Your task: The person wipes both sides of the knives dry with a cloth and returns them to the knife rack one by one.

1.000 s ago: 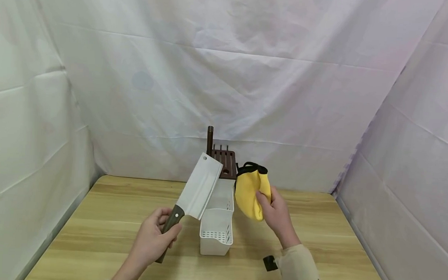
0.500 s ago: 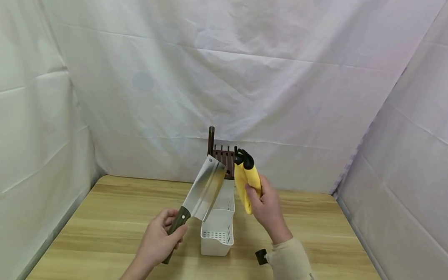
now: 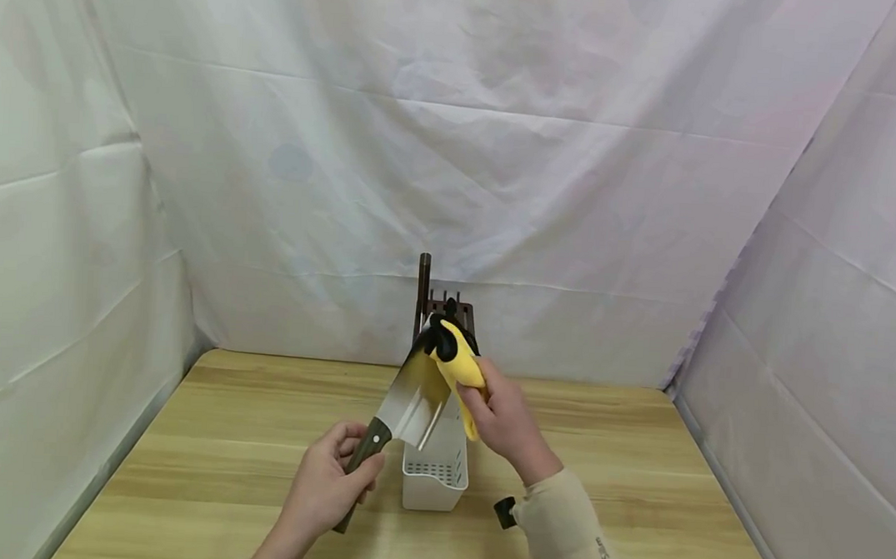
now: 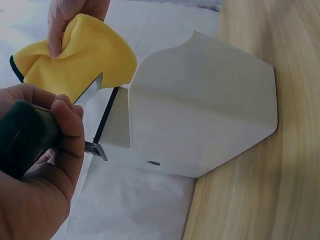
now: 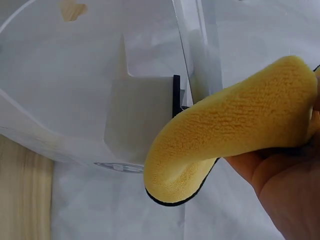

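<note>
Left hand [image 3: 332, 479]: fingers clamped on cleaver [image 3: 408, 404], raised before white rack [image 3: 433, 494] | right hand [image 3: 513, 420]: pinching yellow cloth [image 3: 462, 368] over cleaver's far end, contact unclear | I judge wiping in hand; next calls for steady left grip.

The holder [image 3: 431, 497] stands on the table [image 3: 223, 445], before the back sheet [image 3: 454, 146], between the left sheet [image 3: 44, 253] and the right sheet [image 3: 829, 329]. Its bin [image 3: 440, 453] is nearest the person; the slotted top [image 3: 468, 314] is behind, with a knife [image 3: 424, 270] upright at its left. The cleaver [image 3: 412, 403] slants over the holder, its handle in the left hand [image 3: 334, 479], left of the bin. From the head, the cloth [image 3: 459, 363], in the right hand [image 3: 506, 411], overlaps the blade's far end.
</note>
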`<state>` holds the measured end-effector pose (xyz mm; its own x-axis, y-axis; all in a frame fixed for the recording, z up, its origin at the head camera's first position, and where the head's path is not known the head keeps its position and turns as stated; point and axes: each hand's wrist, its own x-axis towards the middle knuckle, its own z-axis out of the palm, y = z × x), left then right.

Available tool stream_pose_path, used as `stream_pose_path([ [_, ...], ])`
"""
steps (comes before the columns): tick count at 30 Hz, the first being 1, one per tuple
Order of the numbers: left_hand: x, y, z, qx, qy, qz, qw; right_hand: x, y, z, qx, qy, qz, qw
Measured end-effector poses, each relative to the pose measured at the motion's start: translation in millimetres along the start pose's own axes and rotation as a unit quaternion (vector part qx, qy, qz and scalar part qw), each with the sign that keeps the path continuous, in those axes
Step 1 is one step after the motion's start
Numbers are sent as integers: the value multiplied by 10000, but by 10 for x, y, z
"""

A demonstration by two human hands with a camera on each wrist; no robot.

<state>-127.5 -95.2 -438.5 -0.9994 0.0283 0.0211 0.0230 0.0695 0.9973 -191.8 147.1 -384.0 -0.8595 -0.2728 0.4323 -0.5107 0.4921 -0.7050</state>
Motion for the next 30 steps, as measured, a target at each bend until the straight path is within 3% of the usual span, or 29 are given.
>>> stream_pose_path([
  [4, -10, -2, 5, 1, 27, 31, 10000, -12, -12, 46, -232, -121, -153, 9995],
  [14, -4, -21, 21, -69, 83, 53, 9999, -65, -28, 172, -1106, -20, -1240, 9861],
  [30, 15, -7, 29, 3, 127, 251, 9996, -160, -187, 277, -1756, -619, -1391, 9726],
])
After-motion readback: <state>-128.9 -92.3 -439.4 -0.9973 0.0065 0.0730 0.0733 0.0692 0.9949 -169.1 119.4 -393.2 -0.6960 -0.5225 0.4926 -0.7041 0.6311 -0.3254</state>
